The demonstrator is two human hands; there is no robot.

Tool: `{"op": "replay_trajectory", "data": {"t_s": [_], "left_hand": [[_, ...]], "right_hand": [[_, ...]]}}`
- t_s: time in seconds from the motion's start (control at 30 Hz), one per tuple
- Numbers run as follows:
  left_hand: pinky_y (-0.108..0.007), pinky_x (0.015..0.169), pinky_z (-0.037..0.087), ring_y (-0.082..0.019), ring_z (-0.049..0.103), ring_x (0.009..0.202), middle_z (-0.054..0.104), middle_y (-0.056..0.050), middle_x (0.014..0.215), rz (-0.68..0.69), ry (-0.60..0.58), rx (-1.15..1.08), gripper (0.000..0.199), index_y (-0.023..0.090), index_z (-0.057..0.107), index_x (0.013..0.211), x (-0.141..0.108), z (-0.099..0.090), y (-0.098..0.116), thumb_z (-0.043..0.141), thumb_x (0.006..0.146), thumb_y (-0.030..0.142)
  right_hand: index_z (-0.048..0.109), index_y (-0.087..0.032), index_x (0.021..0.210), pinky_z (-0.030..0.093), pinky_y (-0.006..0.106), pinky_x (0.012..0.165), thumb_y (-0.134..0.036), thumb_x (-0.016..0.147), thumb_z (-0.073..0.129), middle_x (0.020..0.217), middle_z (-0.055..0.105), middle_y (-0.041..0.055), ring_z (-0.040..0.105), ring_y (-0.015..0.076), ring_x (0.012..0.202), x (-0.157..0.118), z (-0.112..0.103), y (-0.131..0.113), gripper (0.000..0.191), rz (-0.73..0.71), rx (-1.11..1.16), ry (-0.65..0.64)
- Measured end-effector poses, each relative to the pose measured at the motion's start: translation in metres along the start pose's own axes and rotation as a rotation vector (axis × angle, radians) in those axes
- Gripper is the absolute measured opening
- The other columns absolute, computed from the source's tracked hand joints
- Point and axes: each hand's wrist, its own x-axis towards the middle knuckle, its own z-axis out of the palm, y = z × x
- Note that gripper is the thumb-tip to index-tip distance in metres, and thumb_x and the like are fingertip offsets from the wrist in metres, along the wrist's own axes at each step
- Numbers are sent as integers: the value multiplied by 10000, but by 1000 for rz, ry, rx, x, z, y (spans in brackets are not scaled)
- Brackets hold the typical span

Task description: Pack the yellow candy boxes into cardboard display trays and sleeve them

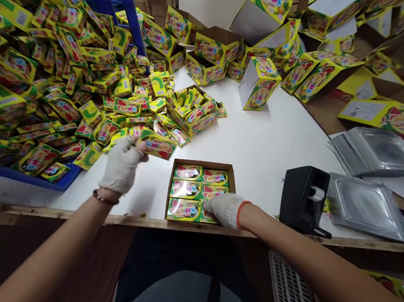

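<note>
My left hand (118, 165), in a white knit glove with bare fingertips, pinches a small yellow-green printed box (159, 145) above the white table, beside the pile of similar boxes. In front of me at the table edge lies an open cardboard display box (170, 192). Small boxes lie in it in two columns, among them one at the upper left (188, 172). My right hand (226, 209), gloved with an orange cuff, reaches into its right side. Its fingers are bent together on the lower right small box (207, 217), which they partly cover.
A blue crate (72, 177) overflows with small boxes at left. An open carton (202, 125) of small boxes stands behind. Larger printed cartons (260, 86) line the back. At right are a black tape dispenser (301, 197) and clear plastic trays (370, 206).
</note>
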Motion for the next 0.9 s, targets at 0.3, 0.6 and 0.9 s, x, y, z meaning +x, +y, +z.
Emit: {"op": "replay_trajectory", "data": {"t_s": [0.3,0.6,0.9], "left_hand": [[-310,811,603,-171,694,896,702,-61,1110,-454,-391,-642,459,189,626,1048,-81,72,27,827,676,366],[-358,868,553,-203,647,963,676,-88,1112,342,-233,286,277,179,679,1054,-59,39,-3,588,860,354],[-430,945,445,-273,556,1063,607,-94,965,332,-2,790,111,164,567,870,50,-7,-59,625,779,189]], "right_hand": [[511,-214,1224,543,329,790,-514,848,617,1080,653,71,625,189,921,3,-13,2,493,-498,1336,581],[657,-158,1142,478,320,838,-196,909,477,1015,713,73,631,209,930,-16,-62,33,297,-179,326,506],[601,-166,1212,456,371,818,-193,987,379,1156,663,176,633,282,1012,11,-13,-1,316,22,-368,368]]}}
